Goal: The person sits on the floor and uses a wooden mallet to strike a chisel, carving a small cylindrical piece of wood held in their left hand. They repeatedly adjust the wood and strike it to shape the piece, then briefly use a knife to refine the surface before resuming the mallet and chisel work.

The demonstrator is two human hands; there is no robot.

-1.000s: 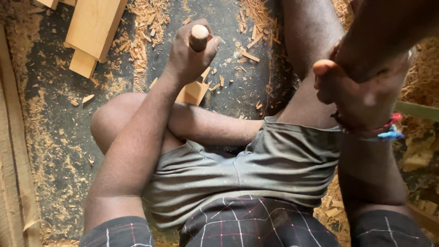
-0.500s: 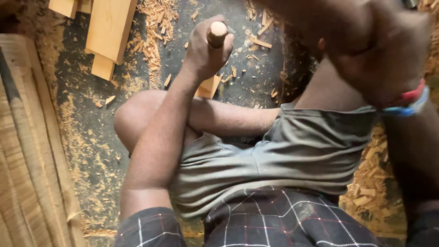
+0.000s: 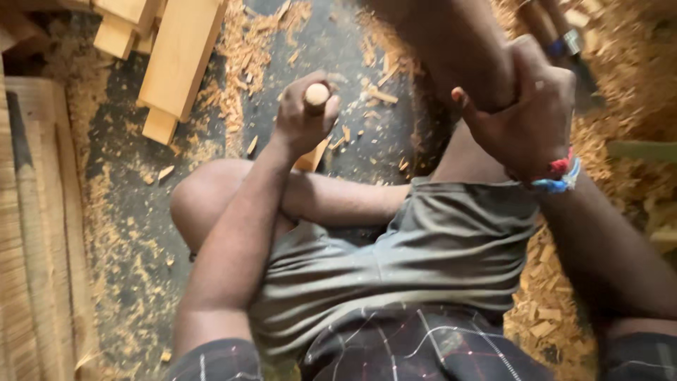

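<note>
My left hand [image 3: 300, 120] is closed around a round-ended wooden tool handle [image 3: 316, 94] that stands upright, just above a small pale wood block [image 3: 311, 159] on the dark floor. My folded left leg [image 3: 211, 201] lies under that arm. My right hand [image 3: 529, 120], with a coloured wristband [image 3: 560, 173], presses against my raised right leg [image 3: 451, 49] with curled fingers. A tool with a blue band and a dark blade [image 3: 568, 49] shows just behind that hand. Whether the hand grips it is hidden.
Pale wooden planks [image 3: 180, 63] lie at the upper left. Ribbed boards [image 3: 35, 247] run along the left edge. Wood chips and shavings [image 3: 557, 310] cover the floor, thickest at the right and around the planks.
My right hand has come down out of a blurred swing and now rests against the raised leg. The left hand keeps its grip on the handle over the block.
</note>
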